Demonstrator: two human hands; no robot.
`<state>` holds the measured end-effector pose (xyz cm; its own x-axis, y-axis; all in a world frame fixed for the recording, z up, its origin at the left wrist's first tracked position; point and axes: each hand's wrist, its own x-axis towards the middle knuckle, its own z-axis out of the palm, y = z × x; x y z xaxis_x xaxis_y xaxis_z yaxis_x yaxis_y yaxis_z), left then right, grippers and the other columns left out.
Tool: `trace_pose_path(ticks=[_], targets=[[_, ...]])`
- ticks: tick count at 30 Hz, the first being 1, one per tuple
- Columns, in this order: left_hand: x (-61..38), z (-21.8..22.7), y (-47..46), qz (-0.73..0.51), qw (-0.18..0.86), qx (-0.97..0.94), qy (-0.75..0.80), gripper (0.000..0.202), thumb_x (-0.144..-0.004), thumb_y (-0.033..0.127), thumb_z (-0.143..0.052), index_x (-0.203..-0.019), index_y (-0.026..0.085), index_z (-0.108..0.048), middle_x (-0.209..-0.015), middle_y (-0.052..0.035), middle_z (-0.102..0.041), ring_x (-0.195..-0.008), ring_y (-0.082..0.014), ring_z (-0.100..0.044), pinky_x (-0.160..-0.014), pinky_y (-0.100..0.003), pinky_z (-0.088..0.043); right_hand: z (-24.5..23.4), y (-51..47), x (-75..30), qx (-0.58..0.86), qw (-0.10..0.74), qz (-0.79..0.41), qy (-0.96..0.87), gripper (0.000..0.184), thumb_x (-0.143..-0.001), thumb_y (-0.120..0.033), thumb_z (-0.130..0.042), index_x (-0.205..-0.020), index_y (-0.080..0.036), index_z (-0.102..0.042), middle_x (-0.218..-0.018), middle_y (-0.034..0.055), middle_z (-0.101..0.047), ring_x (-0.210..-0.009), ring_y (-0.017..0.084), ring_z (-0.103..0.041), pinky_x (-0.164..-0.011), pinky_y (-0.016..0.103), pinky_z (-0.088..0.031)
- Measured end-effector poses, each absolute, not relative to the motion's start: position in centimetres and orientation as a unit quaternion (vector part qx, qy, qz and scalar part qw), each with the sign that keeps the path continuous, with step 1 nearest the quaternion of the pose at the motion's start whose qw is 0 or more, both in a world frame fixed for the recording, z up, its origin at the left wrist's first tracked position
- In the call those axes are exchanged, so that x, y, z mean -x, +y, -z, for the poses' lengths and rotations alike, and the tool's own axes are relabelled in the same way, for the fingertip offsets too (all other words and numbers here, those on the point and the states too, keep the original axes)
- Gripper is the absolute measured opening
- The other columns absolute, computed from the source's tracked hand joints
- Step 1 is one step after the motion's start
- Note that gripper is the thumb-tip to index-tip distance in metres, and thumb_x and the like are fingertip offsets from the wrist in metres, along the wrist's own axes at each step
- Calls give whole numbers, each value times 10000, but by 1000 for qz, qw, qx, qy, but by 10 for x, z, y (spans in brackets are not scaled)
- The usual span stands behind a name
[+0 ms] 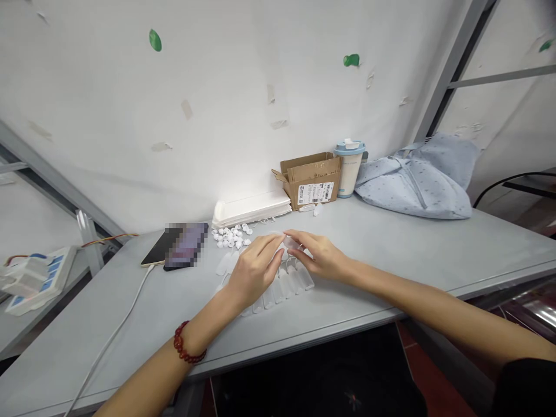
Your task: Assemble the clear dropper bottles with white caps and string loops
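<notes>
My left hand [254,271], with a red bead bracelet on its wrist, and my right hand [316,255] meet over a row of several clear plastic tubes [286,285] lying on the grey table [391,249]. The fingertips of both hands pinch together round a small clear piece [290,243] between them; I cannot make out what it is. A heap of small white parts [231,236] lies just beyond my left hand.
A phone [179,246] on a white cable lies to the left. A stack of white trays [252,209], an open cardboard box [310,179], a lidded cup [350,165] and a blue cloth bundle [417,179] stand along the wall. A power strip [37,277] sits far left.
</notes>
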<state>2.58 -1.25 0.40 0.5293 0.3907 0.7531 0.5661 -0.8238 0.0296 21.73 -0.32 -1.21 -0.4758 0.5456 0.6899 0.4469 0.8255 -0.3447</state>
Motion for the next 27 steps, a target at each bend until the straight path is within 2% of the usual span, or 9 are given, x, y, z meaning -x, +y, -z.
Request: trace_pose_path(ticks=[7, 12, 19, 24, 27], targets=[[-29, -1, -14, 391, 110, 875, -265, 346, -882, 120, -462, -1218, 179, -513, -1110, -126, -615, -1007, -219, -596, -849, -381, -527, 8, -2, -217, 313, 460, -137, -820, 275, -882, -244, -486, -1148, -173, -482, -721, 7, -582, -597, 116, -556, -609, 268, -534], [-30, -3, -16, 413, 81, 865, -272, 319, -873, 124, -478, -1183, 179, -525, -1109, -119, -624, -1015, -219, -592, -853, -392, -522, 5, -2, -217, 323, 458, -187, -807, 259, -875, -260, -490, -1120, -178, -487, -751, 19, -604, -654, 125, -581, -652, 290, -548], [-32, -6, -22, 436, 39, 840, -320, 276, -862, 137, -497, -1134, 181, -512, -1008, -83, -650, -887, -183, -617, -744, -329, -539, 1, -5, -217, 318, 451, -208, -808, 238, -868, -237, -501, -1096, -176, -471, -780, 27, -617, -683, 127, -585, -680, 302, -551], [-33, -4, -21, 428, 41, 854, -294, 234, -860, 122, -486, -1080, 180, -543, -1084, -103, -624, -1029, -215, -576, -823, -368, -523, 2, -5, -217, 320, 449, -198, -811, 228, -876, -262, -495, -1089, -187, -462, -750, 10, -599, -646, 119, -566, -657, 292, -549], [-33, -4, -21, 431, 33, 849, -304, 258, -859, 128, -487, -1109, 181, -521, -1075, -101, -623, -1013, -210, -581, -818, -369, -524, 2, -5, -217, 318, 448, -194, -813, 232, -878, -268, -491, -1094, -187, -463, -774, 18, -610, -659, 121, -580, -662, 292, -551]])
